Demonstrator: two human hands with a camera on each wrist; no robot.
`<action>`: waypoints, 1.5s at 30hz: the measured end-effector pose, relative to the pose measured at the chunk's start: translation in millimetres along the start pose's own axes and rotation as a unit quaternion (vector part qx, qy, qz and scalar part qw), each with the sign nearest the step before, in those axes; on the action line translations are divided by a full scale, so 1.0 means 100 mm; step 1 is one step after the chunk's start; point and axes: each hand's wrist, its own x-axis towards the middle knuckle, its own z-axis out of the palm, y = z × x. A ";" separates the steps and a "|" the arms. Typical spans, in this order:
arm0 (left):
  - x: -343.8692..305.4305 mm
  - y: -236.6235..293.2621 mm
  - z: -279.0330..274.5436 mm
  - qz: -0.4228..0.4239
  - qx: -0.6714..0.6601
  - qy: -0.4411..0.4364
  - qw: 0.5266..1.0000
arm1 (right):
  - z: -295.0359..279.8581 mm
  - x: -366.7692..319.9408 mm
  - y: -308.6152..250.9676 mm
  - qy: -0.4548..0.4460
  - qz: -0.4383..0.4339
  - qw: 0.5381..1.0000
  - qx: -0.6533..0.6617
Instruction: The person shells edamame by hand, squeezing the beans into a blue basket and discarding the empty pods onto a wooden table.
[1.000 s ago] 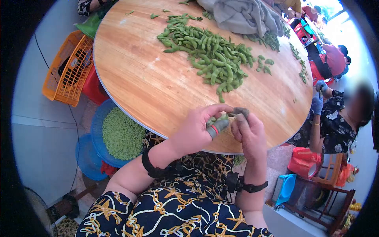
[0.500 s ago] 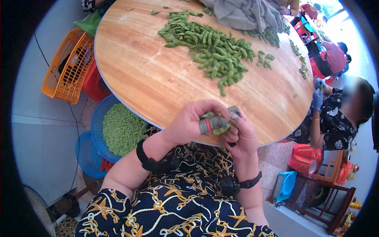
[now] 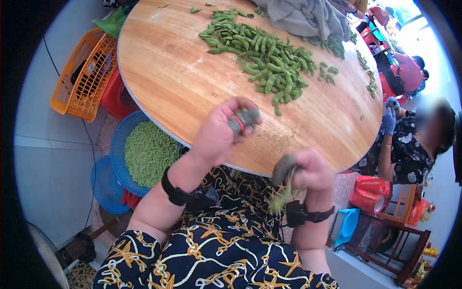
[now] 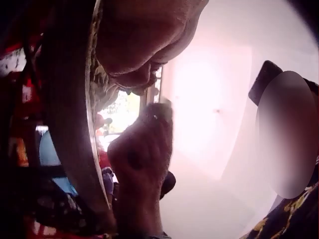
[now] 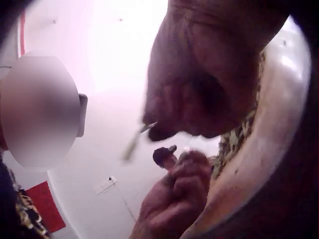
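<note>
In the head view my left hand (image 3: 224, 130) is raised over the table's near part, fingers curled round green pods that are almost wholly hidden. Its thumb wears a grey-green cover with a red band. Lower right, at the table's near edge, my blurred right hand (image 3: 310, 171) has curled fingers and a dark thumb cover. A pale green pod scrap (image 3: 281, 200) hangs below it. In the right wrist view this thin scrap (image 5: 131, 148) sticks out from the fingertips. The hands are apart. A pile of green pods (image 3: 274, 62) lies beyond them.
The round wooden table (image 3: 168, 82) also bears a grey cloth (image 3: 301, 17). At left stand a blue basket of shelled beans (image 3: 149, 154), a blue basin (image 3: 106, 185) and an orange crate (image 3: 79, 77). Another person (image 3: 404, 144) sits at the right.
My hands, together half a second ago over the near edge, have separated. The left went up and left; the right went right and down with the pale scrap.
</note>
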 end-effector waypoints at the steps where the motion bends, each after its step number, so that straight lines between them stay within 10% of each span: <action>1: 0.00 0.08 -0.07 0.016 -0.024 0.000 1.000 | -0.03 0.01 -0.05 -0.179 -0.029 0.965 -0.190; 5: -0.02 0.06 -0.06 0.014 0.009 0.025 1.000 | -0.01 0.38 0.02 0.242 0.062 0.801 -0.545; 9: 0.00 -0.02 0.01 0.008 0.009 0.009 1.000 | -0.04 0.54 0.19 0.221 0.091 0.677 -0.696; 12: -0.02 -0.06 0.11 0.012 0.048 0.019 0.999 | -0.05 0.38 0.21 0.202 0.001 0.723 -0.661; 14: -0.02 -0.11 0.15 -0.024 -0.009 0.032 0.999 | 0.00 0.26 0.14 0.219 0.048 0.905 -0.361; 17: -0.05 -0.15 0.18 -0.037 -0.010 -0.016 0.999 | 0.18 0.09 0.05 0.212 0.100 0.967 -0.097; 36: -0.12 -0.29 0.30 0.090 0.131 0.028 0.987 | 0.23 -0.15 0.24 0.134 0.101 0.978 0.122; 42: -0.08 -0.21 0.17 -0.042 -0.061 -0.123 0.990 | 0.28 -0.15 0.19 0.087 0.124 0.940 0.306; 45: -0.07 -0.19 0.19 -0.063 -0.040 -0.082 0.994 | 0.24 -0.08 0.26 0.146 0.119 0.968 0.165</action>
